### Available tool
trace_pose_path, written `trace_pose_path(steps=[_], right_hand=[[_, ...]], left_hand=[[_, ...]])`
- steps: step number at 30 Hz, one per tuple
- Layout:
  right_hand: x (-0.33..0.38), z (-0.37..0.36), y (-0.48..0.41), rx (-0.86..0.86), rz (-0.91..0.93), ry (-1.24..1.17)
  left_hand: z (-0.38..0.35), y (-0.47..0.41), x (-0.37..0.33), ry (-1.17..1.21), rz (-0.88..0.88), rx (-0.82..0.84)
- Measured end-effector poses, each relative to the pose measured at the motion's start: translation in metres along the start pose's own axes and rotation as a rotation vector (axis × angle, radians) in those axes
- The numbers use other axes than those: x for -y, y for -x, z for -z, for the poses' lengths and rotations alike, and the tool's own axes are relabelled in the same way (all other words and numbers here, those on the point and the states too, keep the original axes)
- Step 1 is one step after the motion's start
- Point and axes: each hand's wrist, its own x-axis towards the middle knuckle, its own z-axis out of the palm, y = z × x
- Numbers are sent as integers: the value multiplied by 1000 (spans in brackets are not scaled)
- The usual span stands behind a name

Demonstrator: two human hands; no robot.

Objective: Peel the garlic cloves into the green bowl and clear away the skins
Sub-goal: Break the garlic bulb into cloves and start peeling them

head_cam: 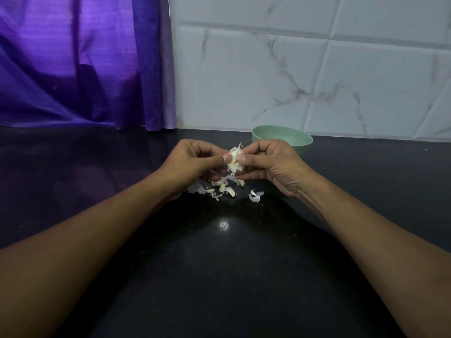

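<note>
Both hands meet above the black counter. My left hand and my right hand pinch one garlic clove between thumbs and fingertips, with papery skin sticking up and hanging from it. Under the hands lies a small heap of cloves and skins, and a loose skin piece lies a little to the right. The green bowl stands behind my right hand against the wall; what it holds is hidden.
A purple curtain hangs at the back left down to the counter. White marbled tiles cover the wall behind the bowl. A bright light reflection shows on the counter in front of the heap.
</note>
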Motion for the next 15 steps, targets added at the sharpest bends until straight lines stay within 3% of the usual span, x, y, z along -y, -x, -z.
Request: trace_pose_path(steps=[9,15], right_hand=[[-1,3,-1,24,-10,-37],[-2,2,1,28,-14,81]], left_hand=[[-2,-1,2,69,46,-36],[-2,0,2,15,60,-32]])
